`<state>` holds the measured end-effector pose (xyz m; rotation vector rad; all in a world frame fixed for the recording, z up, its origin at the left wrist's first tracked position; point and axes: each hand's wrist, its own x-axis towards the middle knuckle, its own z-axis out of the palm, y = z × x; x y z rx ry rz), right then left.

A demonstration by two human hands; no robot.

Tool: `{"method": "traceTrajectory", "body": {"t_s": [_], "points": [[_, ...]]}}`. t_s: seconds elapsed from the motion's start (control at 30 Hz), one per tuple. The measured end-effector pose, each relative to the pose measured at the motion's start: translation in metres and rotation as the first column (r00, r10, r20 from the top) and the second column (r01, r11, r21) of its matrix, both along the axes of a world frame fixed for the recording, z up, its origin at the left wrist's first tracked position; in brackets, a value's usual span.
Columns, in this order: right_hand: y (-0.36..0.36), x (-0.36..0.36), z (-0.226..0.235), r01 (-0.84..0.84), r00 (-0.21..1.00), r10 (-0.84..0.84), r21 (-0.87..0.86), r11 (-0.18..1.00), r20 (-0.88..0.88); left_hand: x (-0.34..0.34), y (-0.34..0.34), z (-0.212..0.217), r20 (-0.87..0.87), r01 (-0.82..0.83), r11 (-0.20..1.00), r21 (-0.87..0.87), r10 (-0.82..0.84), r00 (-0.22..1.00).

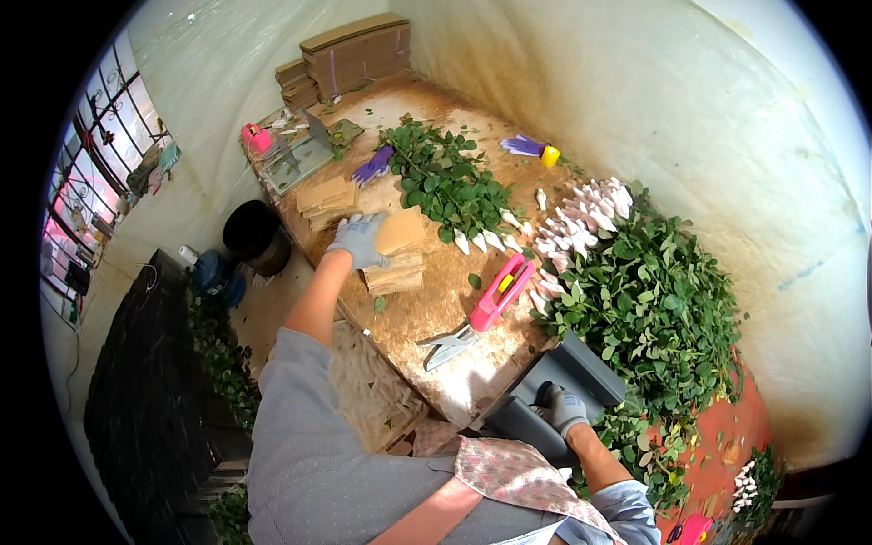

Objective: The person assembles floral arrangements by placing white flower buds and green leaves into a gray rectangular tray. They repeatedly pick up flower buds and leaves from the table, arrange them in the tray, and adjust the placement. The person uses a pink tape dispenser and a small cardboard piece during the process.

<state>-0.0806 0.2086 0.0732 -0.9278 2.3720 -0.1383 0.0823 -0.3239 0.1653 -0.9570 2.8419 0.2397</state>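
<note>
My left hand (361, 242), in a grey glove, is at the left edge of a stack of cardboard pieces (396, 272). Its fingers close on the top cardboard piece (401, 232), which sits askew. Another cardboard stack (327, 200) lies just behind. My right hand (565, 409), also gloved, is closed over the inner part of a dark grey trough (581, 371) at the table's near edge; its fingertips are partly hidden. Between my hands, on the table (409, 341), lies a pink stapler (500, 295) with grey metal jaws.
A bunch of leafy stems (445, 173) with white-wrapped heads lies mid-table. A larger leafy pile (654, 300) fills the right side. Purple gloves (372, 165), a yellow roll (549, 156) and stacked cardboard (356, 56) are farther back. A black bin (257, 238) stands left of the table.
</note>
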Motion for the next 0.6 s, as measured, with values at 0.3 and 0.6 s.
{"method": "traceTrajectory", "body": {"t_s": [0.3, 0.6], "points": [[0.001, 0.005, 0.002, 0.005, 1.000, -0.005, -0.042, 0.999, 0.007, 0.004, 0.081, 0.070, -0.695, -0.086, 0.993, -0.084, 0.003, 0.719], [0.001, 0.005, 0.019, 0.077, 0.994, -0.068, -0.102, 0.992, 0.089, -0.049, 0.274, -0.029, -0.535, 0.421, 0.335, 0.843, 0.442, 0.720]]}}
